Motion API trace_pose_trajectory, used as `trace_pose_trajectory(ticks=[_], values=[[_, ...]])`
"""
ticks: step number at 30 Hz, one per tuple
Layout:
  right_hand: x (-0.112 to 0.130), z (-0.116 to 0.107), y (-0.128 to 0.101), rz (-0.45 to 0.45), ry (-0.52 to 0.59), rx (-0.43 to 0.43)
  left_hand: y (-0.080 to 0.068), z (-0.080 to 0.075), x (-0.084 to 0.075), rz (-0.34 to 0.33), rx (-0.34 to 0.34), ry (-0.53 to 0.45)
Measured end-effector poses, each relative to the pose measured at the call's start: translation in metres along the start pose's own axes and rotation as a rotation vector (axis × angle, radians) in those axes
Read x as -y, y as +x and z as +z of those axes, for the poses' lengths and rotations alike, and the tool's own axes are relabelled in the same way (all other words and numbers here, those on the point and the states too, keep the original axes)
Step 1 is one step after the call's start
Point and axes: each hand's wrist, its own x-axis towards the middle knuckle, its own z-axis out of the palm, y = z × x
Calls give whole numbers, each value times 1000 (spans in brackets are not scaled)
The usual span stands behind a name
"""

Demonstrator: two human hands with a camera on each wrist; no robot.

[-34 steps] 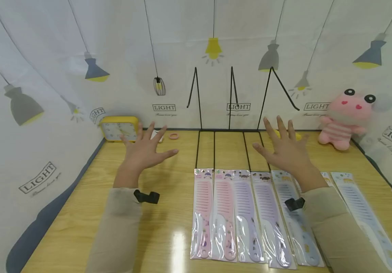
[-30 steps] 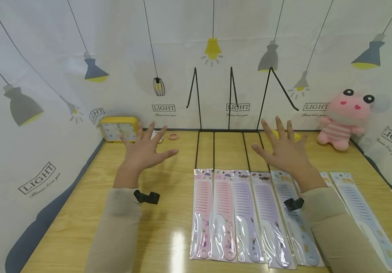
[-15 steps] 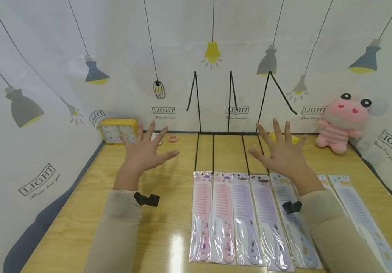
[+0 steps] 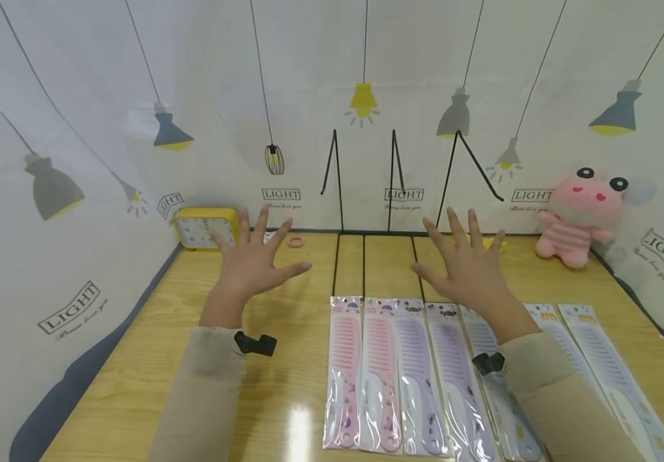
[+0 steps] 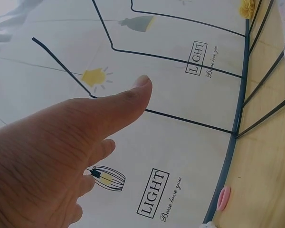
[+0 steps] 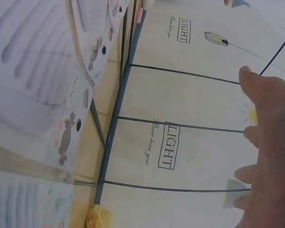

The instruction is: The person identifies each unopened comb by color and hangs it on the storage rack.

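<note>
A square yellow plastic clock [image 4: 197, 228] is standing at the far left of the wooden table [image 4: 135, 359]. The left hand [image 4: 251, 266] is hovering with fingers fully spread, holding nothing. A row of plastic-wrapped pink and lilac combs [image 4: 401, 372] is lying just beside the right hand [image 4: 470, 273], which is also hovering splayed and empty.
</note>
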Motion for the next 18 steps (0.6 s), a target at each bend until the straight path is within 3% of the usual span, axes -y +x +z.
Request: trace_pose_trajectory(ticks=[3, 6, 11, 15, 18], values=[[9, -1, 0, -23, 39, 36, -1, 2, -1, 27, 40, -66], [28, -3, 0, -84, 183, 77, 3, 11, -8, 90, 99, -167], [79, 3, 7, -210, 415, 215, 14, 41, -28, 176, 157, -303], [107, 22, 18, -263, 388, 329, 23, 79, -37, 215, 154, -445], [115, 38, 22, -243, 336, 377, 23, 103, -39, 216, 162, -528]])
